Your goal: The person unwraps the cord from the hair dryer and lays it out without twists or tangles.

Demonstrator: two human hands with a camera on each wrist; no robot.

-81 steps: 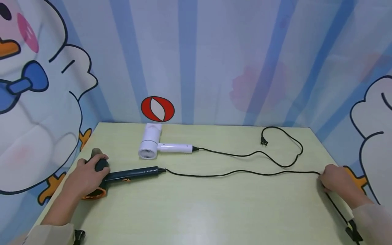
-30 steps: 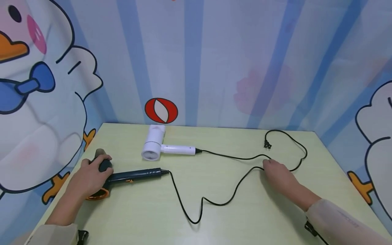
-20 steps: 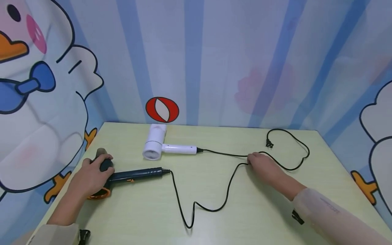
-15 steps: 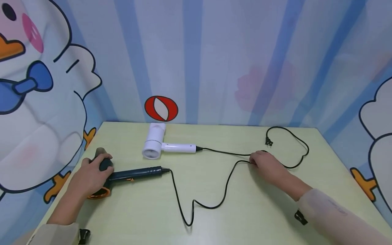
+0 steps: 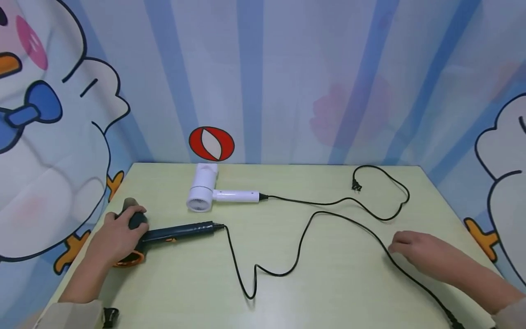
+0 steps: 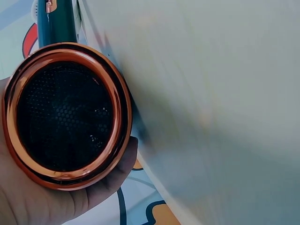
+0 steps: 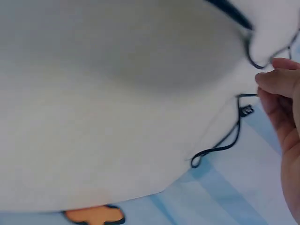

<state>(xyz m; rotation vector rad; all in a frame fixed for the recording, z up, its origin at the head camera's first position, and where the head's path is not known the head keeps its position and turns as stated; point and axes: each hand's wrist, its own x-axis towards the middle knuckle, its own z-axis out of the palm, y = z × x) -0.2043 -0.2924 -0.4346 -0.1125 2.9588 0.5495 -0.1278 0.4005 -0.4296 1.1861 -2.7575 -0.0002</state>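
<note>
At the table's left, my left hand (image 5: 113, 237) grips the head of a dark hair dryer (image 5: 178, 232), whose handle points right. The left wrist view shows the dryer's copper-coloured rim (image 6: 123, 117) and dark mesh, with fingers curled round the head. Its black cord (image 5: 302, 242) dips, arches up, then runs to the lower right, ending in a black piece at the frame's bottom. My right hand (image 5: 431, 256) is beside that cord, fingers loosely bent. In the right wrist view the thumb and fingertips (image 7: 268, 79) seem to pinch nothing, though the cord passes close by.
Behind lies a pale lilac hair dryer (image 5: 236, 196). Its cord (image 5: 320, 203) loops at the back right and ends in a two-pin plug (image 5: 356, 185). A printed blue curtain (image 5: 283, 82) hangs behind the pale table (image 5: 328, 292).
My right hand came left carrying the dark dryer's cord, let it go, and has drawn back right. The cord now lies bent instead of straight. My left hand keeps its place.
</note>
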